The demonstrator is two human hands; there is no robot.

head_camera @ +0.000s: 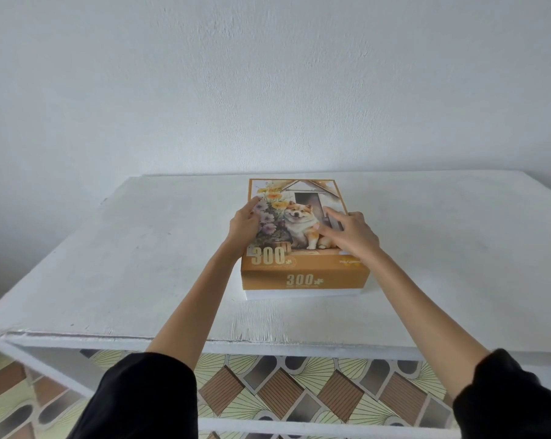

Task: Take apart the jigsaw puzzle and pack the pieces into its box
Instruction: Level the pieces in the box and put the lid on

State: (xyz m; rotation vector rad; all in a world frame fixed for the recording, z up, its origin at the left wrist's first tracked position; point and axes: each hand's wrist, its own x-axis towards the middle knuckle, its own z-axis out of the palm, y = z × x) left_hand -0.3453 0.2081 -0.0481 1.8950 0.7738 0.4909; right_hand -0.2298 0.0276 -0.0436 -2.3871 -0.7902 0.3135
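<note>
The puzzle box [304, 275] sits closed on the desk [141, 248]; your left hand [244, 224] and right hand [353, 236] lie flat-fingered on its lid [302, 191]; probably light, stiff card; take the lid by its long sides.

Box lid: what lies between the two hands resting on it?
Only the printed dog on the box lid; head view shows nothing else between left hand and right hand.

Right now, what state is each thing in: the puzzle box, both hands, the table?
box lid: on, closed, picture side up.
box base: under the lid, only a white strip showing.
left hand: fingers lying on the lid's left edge.
right hand: fingers spread, resting on the lid's right side.
table: bears the box.
</note>
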